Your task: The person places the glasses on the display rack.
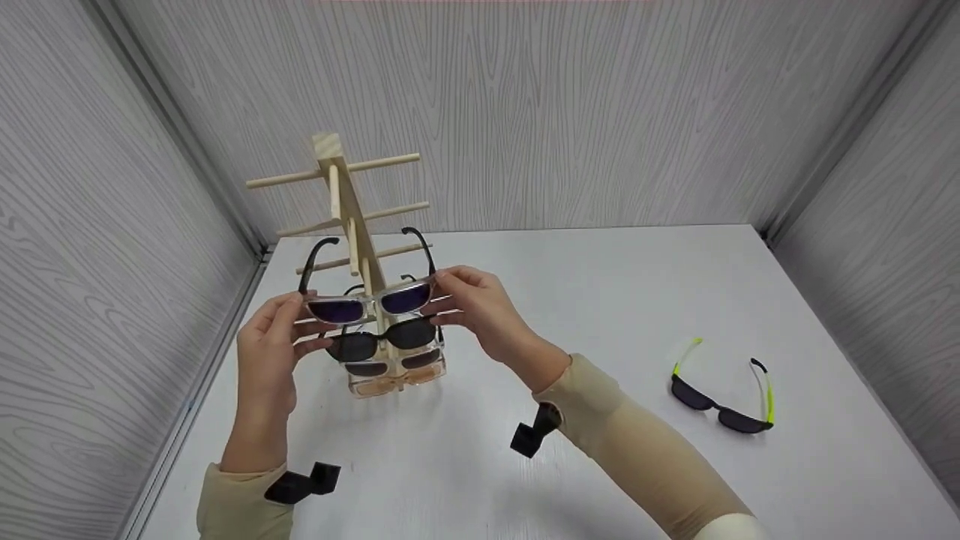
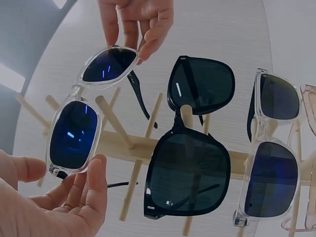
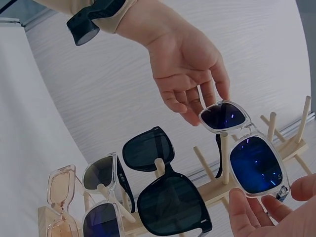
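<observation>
Both hands hold a pair of clear-framed sunglasses [image 1: 406, 298] with dark blue lenses [image 2: 74, 134] and black temples, in front of a wooden display stand [image 1: 352, 202]. The left hand [image 1: 271, 341] pinches its left end, and the right hand [image 1: 484, 311] grips its right end. The temples point back toward the stand. Just below, black sunglasses [image 1: 412, 334] hang on the stand, close to the lower fingers of both hands. Under those come another clear-framed pair [image 2: 271, 180] and a peach-tinted pair [image 3: 61, 190], both on the stand.
Bare pegs [image 1: 386, 161] stick out from the upper part of the stand. To the right on the white table [image 1: 585, 300] lie black sunglasses with yellow-green temples [image 1: 739, 420]. Grey wood-grain walls [image 1: 525, 112] enclose the table at the back and sides.
</observation>
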Action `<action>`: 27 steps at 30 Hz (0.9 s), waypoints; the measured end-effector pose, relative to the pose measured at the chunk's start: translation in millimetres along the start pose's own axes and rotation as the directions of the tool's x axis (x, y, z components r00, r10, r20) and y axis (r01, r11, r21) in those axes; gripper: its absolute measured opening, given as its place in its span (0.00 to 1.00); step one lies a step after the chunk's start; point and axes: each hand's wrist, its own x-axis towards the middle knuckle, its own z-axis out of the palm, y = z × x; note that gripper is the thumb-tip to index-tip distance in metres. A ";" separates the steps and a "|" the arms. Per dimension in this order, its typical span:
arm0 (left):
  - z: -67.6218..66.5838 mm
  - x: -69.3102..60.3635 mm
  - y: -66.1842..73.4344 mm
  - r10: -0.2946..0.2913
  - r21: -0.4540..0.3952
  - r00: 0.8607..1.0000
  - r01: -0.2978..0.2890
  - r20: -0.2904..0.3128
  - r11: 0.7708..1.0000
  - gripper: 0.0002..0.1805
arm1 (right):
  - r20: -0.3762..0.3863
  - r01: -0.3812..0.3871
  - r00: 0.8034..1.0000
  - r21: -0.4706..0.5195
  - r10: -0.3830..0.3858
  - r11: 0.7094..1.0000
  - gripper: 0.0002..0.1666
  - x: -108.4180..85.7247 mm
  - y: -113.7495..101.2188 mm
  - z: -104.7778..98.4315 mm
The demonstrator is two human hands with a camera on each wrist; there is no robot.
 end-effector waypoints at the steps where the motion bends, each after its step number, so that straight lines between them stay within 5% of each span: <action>1: -0.7 1.0 -1.1 -0.004 0.004 1.000 0.004 0.000 1.000 0.15 | -0.002 0.000 1.000 -0.006 0.000 1.000 0.12 1.2 0.6 0.1; 27: -3.1 5.4 -15.6 -0.045 0.011 0.999 0.045 -0.008 0.999 0.17 | -0.034 -0.008 0.999 -0.071 0.006 0.997 0.14 1.3 3.7 -7.2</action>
